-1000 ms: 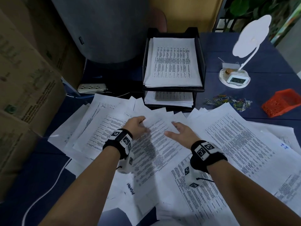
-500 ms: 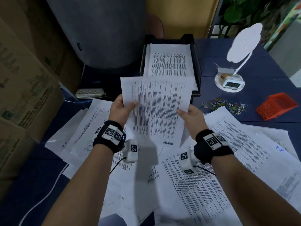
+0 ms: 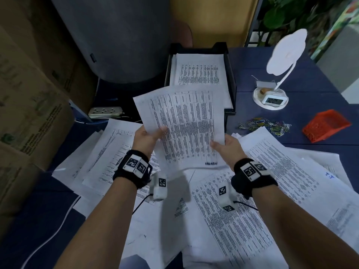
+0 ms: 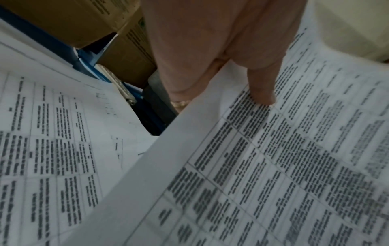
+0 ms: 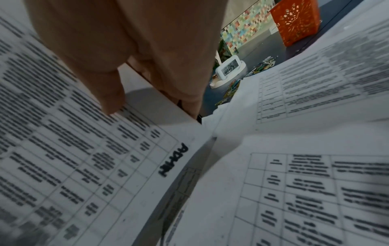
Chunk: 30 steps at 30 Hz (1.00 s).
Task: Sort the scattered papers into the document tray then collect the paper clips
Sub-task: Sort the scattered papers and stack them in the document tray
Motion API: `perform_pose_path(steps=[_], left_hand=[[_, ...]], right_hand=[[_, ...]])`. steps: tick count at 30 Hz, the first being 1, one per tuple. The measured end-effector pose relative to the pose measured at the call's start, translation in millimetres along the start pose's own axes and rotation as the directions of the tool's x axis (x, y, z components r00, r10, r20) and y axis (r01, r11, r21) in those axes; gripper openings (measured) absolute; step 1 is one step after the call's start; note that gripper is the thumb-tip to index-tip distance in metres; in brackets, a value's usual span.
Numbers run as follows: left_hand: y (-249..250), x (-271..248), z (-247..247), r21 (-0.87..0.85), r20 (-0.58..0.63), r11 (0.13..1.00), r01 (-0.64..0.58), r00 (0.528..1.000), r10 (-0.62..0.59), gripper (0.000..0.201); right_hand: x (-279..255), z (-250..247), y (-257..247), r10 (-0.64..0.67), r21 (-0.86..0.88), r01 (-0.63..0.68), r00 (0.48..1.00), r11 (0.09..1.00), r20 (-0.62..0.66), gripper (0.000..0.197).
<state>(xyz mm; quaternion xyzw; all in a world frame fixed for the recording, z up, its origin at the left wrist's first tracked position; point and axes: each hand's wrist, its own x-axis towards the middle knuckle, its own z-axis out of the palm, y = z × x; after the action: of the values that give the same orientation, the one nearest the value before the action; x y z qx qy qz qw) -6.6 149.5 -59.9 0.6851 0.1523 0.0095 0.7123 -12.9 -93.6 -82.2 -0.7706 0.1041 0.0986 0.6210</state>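
Left hand (image 3: 145, 135) and right hand (image 3: 226, 145) pinch printed sheet (image 3: 186, 127) by side edges, mid-frame, raised before document tray (image 3: 231, 74) at upper centre. Paper clips (image 3: 264, 125) lie right of tray. Risk: limp sheet buckles against tray front, misses stack.

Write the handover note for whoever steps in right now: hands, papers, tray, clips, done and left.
Left hand pinches the left edge of a printed white sheet; right hand pinches its right edge. The sheet is held in the air in front of the black two-tier document tray.
Done: both tray tiers already hold papers.
Left: file this sheet, then the many scattered printed papers covering the dark blue table.
The pile of coloured paper clips lies uncollected on the table beside the orange mesh basket.
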Motion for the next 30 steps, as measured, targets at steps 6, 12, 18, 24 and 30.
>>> perform_pose_path(steps=[6,12,18,24,30], left_hand=[[-34.5,-6.0,1.9,0.322,0.042,0.930,0.179,0.978,-0.203,0.036],[-54.7,-12.3,12.0,0.503,0.041,0.825,0.257,0.946,-0.320,0.043],[-51.3,-8.1,23.0,0.450,0.137,0.854,0.259,0.926,-0.353,0.045],[-52.8,0.3,23.8,0.444,0.226,0.809,0.386,0.825,-0.518,0.096],[-54.8,23.9,30.2,0.457,0.146,0.805,0.378,0.861,-0.487,0.062]], right_hand=[[-4.6,-9.9,35.3,0.245,-0.300,-0.207,0.965,0.931,0.094,0.037],[-12.5,-17.1,54.9,0.386,-0.403,-0.330,0.921,0.854,0.062,0.030],[-5.3,-32.5,50.3,0.361,-0.238,-0.360,0.932,0.902,-0.038,0.028],[26.7,-34.2,33.1,0.298,-0.233,-0.318,0.947,0.919,-0.117,0.029],[59.8,-31.8,12.4,0.221,-0.193,-0.239,0.969,0.952,-0.113,0.012]])
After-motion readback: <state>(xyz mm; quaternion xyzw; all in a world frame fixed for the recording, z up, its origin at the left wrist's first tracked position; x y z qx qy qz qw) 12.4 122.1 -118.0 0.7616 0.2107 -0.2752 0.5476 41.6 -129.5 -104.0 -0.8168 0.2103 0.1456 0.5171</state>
